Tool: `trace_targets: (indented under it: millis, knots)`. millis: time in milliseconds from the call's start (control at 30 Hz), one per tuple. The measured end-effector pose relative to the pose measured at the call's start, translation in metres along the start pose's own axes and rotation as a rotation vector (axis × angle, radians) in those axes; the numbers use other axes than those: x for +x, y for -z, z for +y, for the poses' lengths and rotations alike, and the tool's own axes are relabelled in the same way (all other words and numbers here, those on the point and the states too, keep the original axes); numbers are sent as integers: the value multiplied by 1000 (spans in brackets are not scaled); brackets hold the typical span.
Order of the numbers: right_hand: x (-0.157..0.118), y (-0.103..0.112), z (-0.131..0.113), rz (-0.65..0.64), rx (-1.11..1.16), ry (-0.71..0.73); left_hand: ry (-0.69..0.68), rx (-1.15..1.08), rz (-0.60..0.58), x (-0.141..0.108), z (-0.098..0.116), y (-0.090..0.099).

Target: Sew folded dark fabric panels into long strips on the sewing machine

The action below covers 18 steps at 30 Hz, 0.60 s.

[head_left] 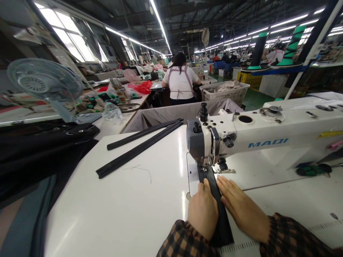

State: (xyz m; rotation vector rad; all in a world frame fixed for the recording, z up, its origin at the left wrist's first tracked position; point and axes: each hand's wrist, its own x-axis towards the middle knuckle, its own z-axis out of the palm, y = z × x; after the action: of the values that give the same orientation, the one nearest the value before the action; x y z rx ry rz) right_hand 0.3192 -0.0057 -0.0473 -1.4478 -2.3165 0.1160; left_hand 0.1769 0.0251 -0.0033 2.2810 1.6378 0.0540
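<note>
A black fabric strip point(223, 223) runs lengthwise toward me from under the presser foot point(205, 168) of a white sewing machine point(268, 132). My left hand point(203, 210) is closed on the strip's left side, its fingers curled and fingertips just in front of the foot. Along the right edge of the strip lies my right hand point(241, 203), fingers stretched out and fairly flat, touching the cloth and the machine bed. Two more narrow black strips point(139, 150) rest on the white table point(107, 207) to the left, touching or crossing at their far ends.
Dark cloth point(40, 153) is heaped at the left edge, near a standing fan point(45, 82). Loose thread point(139, 167) lies on the table. Behind the machine are a grey fabric-lined bin point(160, 114), a basket point(225, 92) and a seated co-worker point(180, 80). Thread cones point(292, 46) stand at upper right.
</note>
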Motion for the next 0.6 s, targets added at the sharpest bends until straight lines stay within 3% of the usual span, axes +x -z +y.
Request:
trace_targets:
  millis: [167, 467, 600]
  knots:
    - [-4, -5, 1, -39, -72, 14, -14, -66, 19, -6, -2, 1]
    - [5, 12, -6, -191, -23, 198, -74, -128, 50, -4, -3, 3]
    - [-1, 15, -12, -184, -14, 215, -99, -96, 9, -2, -4, 3]
